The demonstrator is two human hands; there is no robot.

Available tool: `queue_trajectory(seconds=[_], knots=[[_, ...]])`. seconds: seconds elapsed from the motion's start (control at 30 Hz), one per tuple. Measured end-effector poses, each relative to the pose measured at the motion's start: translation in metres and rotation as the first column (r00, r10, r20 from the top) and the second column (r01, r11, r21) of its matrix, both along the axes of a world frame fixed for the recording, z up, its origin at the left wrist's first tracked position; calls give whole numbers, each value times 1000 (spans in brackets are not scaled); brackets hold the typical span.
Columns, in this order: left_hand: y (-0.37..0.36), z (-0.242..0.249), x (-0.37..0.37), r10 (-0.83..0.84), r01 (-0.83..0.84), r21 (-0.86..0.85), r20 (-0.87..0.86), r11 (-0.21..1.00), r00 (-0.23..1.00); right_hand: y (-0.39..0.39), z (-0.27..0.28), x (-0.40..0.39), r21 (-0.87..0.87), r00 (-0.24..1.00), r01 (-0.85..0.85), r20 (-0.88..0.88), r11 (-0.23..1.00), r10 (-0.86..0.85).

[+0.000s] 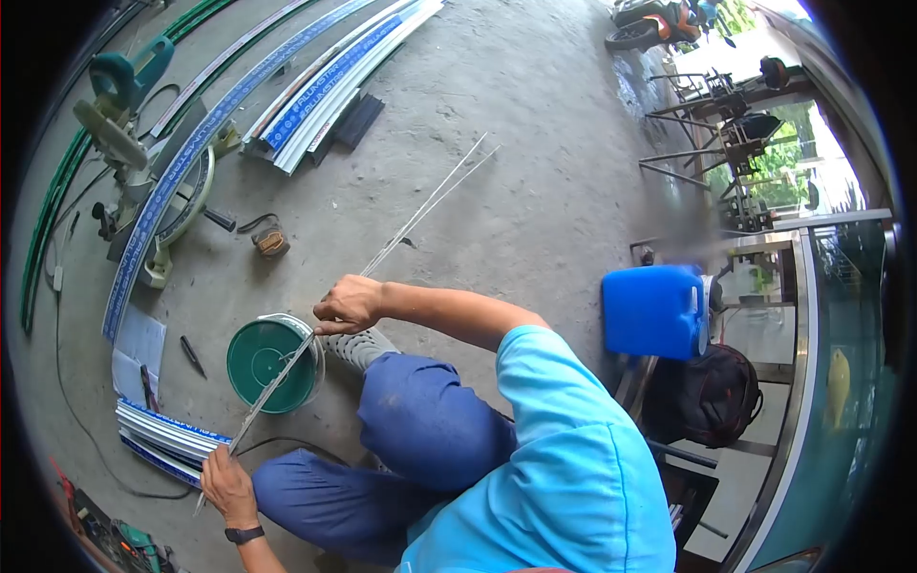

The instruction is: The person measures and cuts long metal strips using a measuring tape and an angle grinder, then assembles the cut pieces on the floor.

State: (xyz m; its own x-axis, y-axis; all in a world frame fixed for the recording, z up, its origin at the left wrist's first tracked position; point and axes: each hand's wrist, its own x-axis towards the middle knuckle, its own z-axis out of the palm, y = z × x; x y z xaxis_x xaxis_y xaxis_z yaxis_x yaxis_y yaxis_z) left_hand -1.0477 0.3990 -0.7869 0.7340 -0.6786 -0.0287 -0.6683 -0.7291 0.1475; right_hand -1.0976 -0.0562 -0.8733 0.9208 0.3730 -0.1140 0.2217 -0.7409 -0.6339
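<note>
Long, thin pale strips [271,382] run slantwise across the view, their far ends spreading apart slightly over the floor. My right hand [350,304] is closed around them near the middle, fingers pinched. Lower down, my left hand [227,485], with a dark watch at the wrist, grips the same strips near their other end. Beneath the stretch between my hands stands a round green bucket [256,361] with a pale rim; the strips cross over its edge. Beside my left hand lies a stack of blue-and-white wrapped profiles [167,437].
A miter saw [129,143] stands at the upper left, with long wrapped profiles [330,91] around it. A pen-like black tool [193,357] and a tape measure [271,243] lie on the floor. At right are a blue jerrycan [650,310] and a black backpack [702,393].
</note>
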Motion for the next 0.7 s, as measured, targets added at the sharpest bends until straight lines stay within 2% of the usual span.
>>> queue_trajectory(seconds=[0.07, 0.17, 0.23, 0.3, 0.33, 0.37, 0.5, 0.6, 0.7], knots=[[-2, 2, -2, 3, -3, 19, -33, 1000, 999, -4, 1, 0, 58, 1000, -9, -22, 998, 10], [-1, 2, -3, 6, -4, 31, -66, 1000, 998, -35, 12, -6, -89, 970, -10, 241, 996, 31], [1, 2, -2, -6, 8, 26, -75, 1000, 997, -71, -8, -21, -204, 975, 135, 203, 970, -93], [-2, 5, -1, 6, -5, 13, -99, 1000, 995, -120, -51, -31, -333, 909, 412, 218, 848, -356], [-1, 6, 0, 13, -11, 15, -113, 1000, 993, -144, -68, -35, -420, 876, 479, 283, 771, -390], [1, 4, -1, 17, -15, 17, -129, 1000, 992, -160, -63, -39, -512, 895, 443, 206, 735, -396], [-4, 6, -1, 25, -24, 6, -139, 1000, 990, -181, -69, -34, -538, 927, 355, 308, 765, -214], [-2, 6, -1, 23, -21, 14, -145, 1000, 989, -192, -73, -31, -624, 975, 217, 179, 751, -133], [0, 4, 0, 5, -1, 31, -132, 1000, 991, -197, -66, -25, -603, 991, 132, 70, 787, -113]])
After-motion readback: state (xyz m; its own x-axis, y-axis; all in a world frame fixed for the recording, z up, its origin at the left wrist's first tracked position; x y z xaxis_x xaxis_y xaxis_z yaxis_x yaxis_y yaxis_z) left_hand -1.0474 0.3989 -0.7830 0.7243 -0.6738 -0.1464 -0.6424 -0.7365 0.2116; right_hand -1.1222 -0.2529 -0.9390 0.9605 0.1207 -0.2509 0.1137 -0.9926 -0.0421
